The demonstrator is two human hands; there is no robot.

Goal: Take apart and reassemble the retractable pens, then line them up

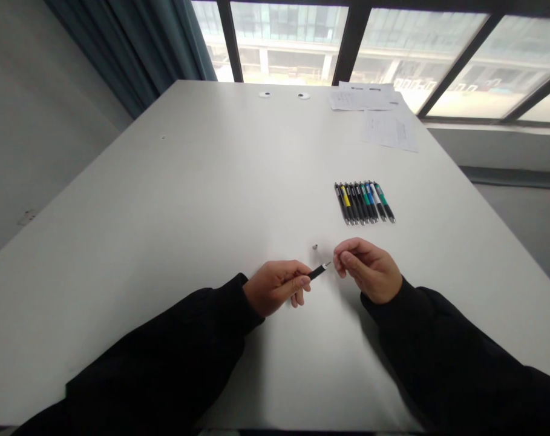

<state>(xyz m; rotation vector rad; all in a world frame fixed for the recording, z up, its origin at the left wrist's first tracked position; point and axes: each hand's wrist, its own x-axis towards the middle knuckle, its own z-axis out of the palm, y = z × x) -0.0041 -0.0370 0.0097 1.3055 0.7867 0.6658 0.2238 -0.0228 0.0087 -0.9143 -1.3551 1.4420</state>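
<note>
My left hand [278,286] is closed around a black pen [319,270], whose tip end sticks out to the right. My right hand [369,267] is curled in a pinch just right of that tip; what its fingertips hold is too small to make out. A tiny grey part [315,246] lies on the white table [202,194] just beyond the pen tip. Farther off to the right, several pens [363,202] lie side by side in a row, with black, yellow, blue, green and white barrels.
Sheets of paper [383,115] lie at the far right of the table near the window. Two small round discs [284,95] sit at the far edge. A dark curtain hangs at the back left. The table's right edge drops off to the floor.
</note>
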